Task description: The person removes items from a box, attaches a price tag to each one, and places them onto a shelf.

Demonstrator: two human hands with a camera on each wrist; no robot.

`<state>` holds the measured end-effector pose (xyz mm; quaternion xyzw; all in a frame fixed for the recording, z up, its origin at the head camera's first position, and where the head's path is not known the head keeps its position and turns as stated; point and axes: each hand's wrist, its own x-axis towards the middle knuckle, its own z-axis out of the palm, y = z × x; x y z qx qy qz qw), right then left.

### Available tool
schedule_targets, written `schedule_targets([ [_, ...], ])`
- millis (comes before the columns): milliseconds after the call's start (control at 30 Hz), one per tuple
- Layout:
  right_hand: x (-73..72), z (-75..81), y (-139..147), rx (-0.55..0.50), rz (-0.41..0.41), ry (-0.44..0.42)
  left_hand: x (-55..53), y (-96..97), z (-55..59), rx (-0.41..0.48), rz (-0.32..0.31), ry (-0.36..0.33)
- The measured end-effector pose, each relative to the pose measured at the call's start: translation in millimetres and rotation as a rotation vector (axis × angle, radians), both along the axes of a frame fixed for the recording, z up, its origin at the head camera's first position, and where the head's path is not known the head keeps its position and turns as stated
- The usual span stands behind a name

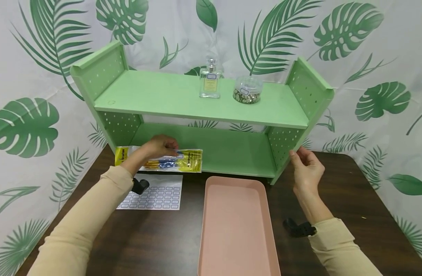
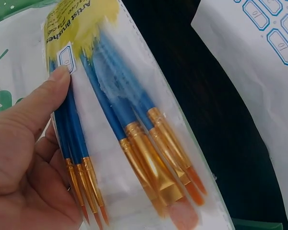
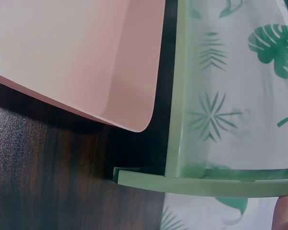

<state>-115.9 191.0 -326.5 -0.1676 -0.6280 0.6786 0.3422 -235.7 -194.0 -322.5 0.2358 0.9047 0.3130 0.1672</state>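
A clear, yellow-ended pack of blue-handled paintbrushes [image 2: 113,86] is gripped by my left hand [image 1: 159,146], thumb on its face beside a small label [image 2: 66,58]. In the head view the pack lies across the front of the lower board of a green two-tier shelf [image 1: 238,153]. My right hand [image 1: 308,168] holds the front edge of the shelf's right side panel, thumb in front and fingers bent behind it. Only the fingertips [image 3: 284,213] of that hand show in the right wrist view, at the panel's edge.
A perfume bottle [image 1: 210,82] and a round clear jar [image 1: 247,91] with small speckled contents stand on the upper board. On the dark table [image 1: 156,237] lie a pink tray [image 1: 236,226] in front of the shelf and a sheet of blue-bordered labels [image 1: 162,193] left of it.
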Motion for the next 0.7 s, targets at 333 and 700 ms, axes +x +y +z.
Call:
schedule_targets([
  [333, 0.4, -0.3, -1.1, 0.019, -0.008, -0.014, -8.2, 6.1, -11.0, 0.028, 0.026, 0.086],
  [700, 2.4, 0.4, -2.3, 0.031, -0.007, -0.029, -12.2, 6.8, -24.3, 0.081, 0.052, 0.187],
])
